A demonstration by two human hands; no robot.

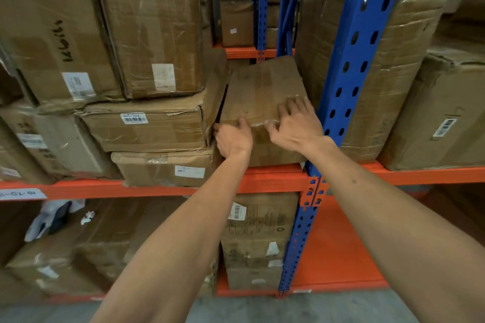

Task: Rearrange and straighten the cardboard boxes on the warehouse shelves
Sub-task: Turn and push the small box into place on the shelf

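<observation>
Your right hand [295, 123] lies palm-down on the top front edge of a taped cardboard box [262, 92], fingers spread and flat, open rather than clenched, pressing on the box rather than gripping it. Your left hand [233, 137] is at the box's front left corner: the thumb rests on the top edge and the fingers curl around the left side into the narrow gap beside the neighbouring stack, so it holds that corner.

That box stands on the orange shelf beam [273, 178] of the middle level, just left of the blue upright [351, 65]. It sits tilted, its top face leaning back and rotated slightly out of line with the shelf front.

To its left, touching or nearly touching, you have a flat crushed box [147, 126] with a barcode label, resting on a lower box [168, 168] with a white label. Above these stand two tall boxes: a plastic-wrapped box [154, 31] and, left of it, a box with handwriting [52, 42] in black marker.

Right of the upright, a large wrapped box [388, 65] fills the next bay, with another barcoded box [441, 118] beside it. Below the beam, a printed box [259, 220] sits on the bottom shelf against the upright. Further boxes at the lower left are too blurred to assess.
</observation>
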